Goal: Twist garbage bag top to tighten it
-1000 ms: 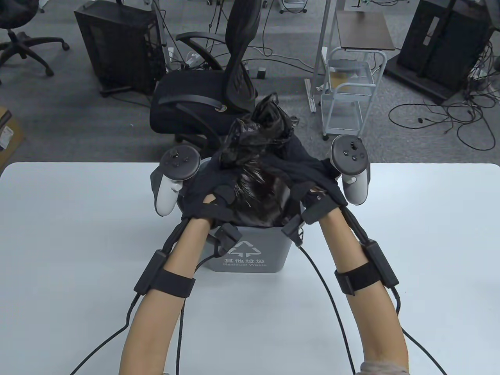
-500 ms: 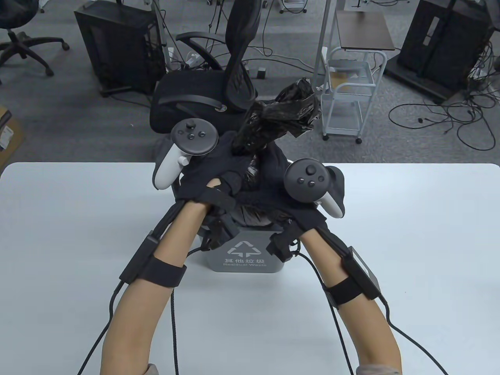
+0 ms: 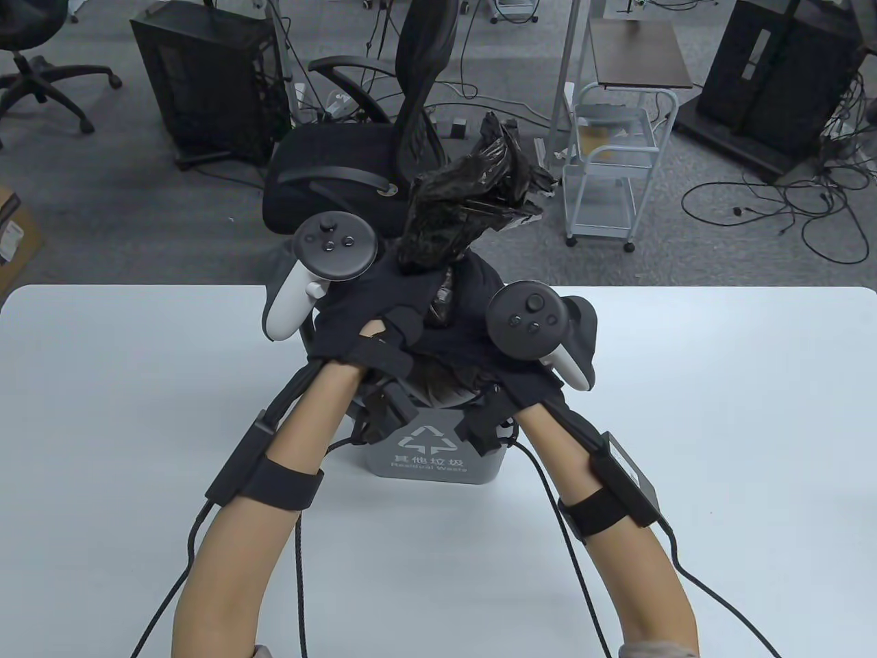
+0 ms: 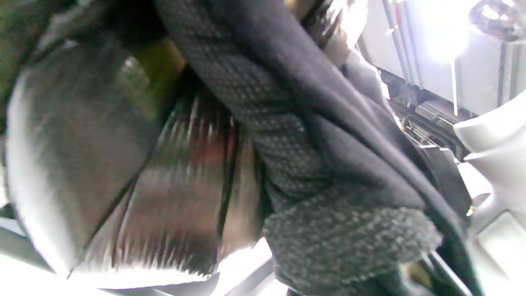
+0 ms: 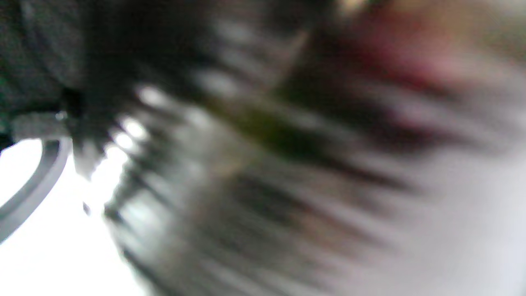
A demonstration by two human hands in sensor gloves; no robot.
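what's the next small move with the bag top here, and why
Probably one more turn of the gathered neck. Both hands, left hand and right hand, grip the garbage bag just above the bin, but its top above the grip is splayed and crumpled, so the neck likely isn't tight yet.

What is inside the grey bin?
A black garbage bag sits in the grey bin, its gathered top gripped by both hands. The bag's contents are covered.
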